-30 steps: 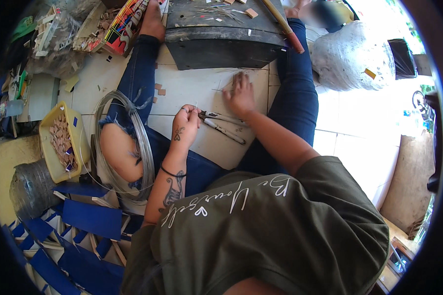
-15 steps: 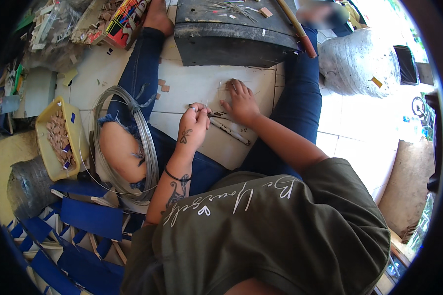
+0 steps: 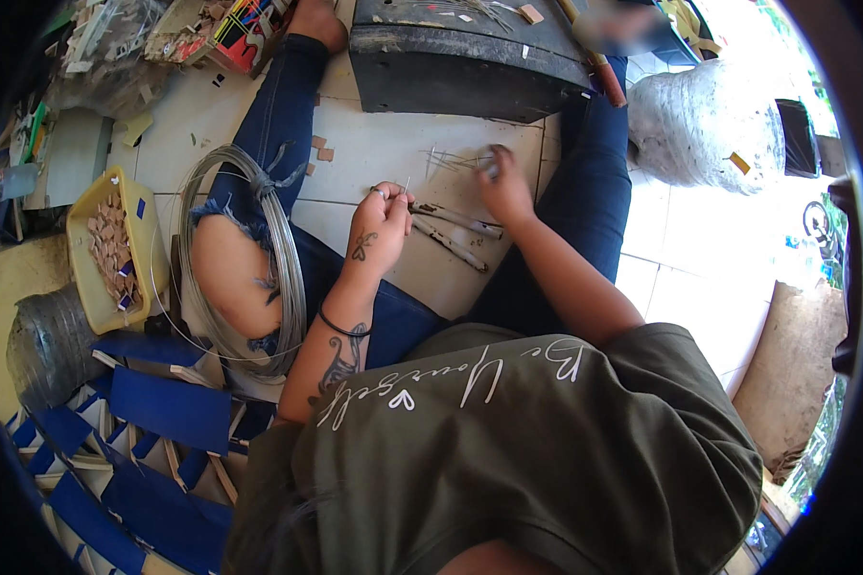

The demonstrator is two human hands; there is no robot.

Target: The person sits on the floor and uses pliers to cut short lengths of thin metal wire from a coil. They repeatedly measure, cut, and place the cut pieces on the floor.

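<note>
My left hand point(image 3: 382, 222) is closed in a pinch on a short, thin piece of wire point(image 3: 408, 186) that sticks up from the fingertips. Just to its right on the white tiles lies what looks like a pair of pliers, with worn white-wrapped handles point(image 3: 453, 245) spread apart; its head is hard to make out beside my left hand. My right hand point(image 3: 506, 192) is lifted a little, fingers curled together and slightly blurred; what they hold is too small to tell. Several loose cut wires point(image 3: 448, 159) lie on the floor left of it.
A coil of wire point(image 3: 292, 287) rests around my left knee. Left of it are a yellow basket point(image 3: 153, 259) of small brown pieces and blue-covered panels point(image 3: 168, 407). A black box point(image 3: 460, 77) with a wooden-handled tool point(image 3: 599, 72) stands ahead. A plastic-wrapped roll point(image 3: 695, 125) is right.
My right hand has moved right, off the loose wires, and its spread fingers have curled in. The left hand keeps its pinch on the wire, nearly in place.
</note>
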